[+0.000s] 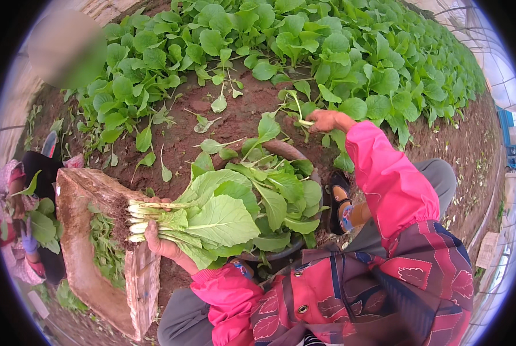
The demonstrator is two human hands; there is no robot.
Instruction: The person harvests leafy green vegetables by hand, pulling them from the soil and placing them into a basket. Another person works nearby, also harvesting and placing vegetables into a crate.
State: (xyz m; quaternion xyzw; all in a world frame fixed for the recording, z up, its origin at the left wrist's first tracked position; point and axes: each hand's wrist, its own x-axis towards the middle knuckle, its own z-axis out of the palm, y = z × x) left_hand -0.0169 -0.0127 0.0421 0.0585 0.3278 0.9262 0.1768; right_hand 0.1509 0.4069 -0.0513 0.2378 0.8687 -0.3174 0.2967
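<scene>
OK, my left fingers (153,233) are clamped round a bunch of greens (220,216), wrapping it at the pale stems. Roots (121,222) stick out left of those fingers, soil clinging; leaves fan out to their right, covering part of the tub (295,151). Right fingers (317,118) are curled tight on a pale stalk (305,123), ahead and to the right of the left ones; exact fingertip placement there is too small to tell.

Tub sits between both sets of fingers, nearer me than the right; picked greens (292,193) fill what I can see of it. Left of the left fingers: dirty box (72,199), more greenery (108,245) inside. Can't tell if the roots touch its edge. Growing plants (361,49) stand beyond both hands, right up beside the right fingers. Loose leaves (219,104) lie on bare soil (197,95) ahead of the left fingers. Co-worker (10,179) far left, past the box.
</scene>
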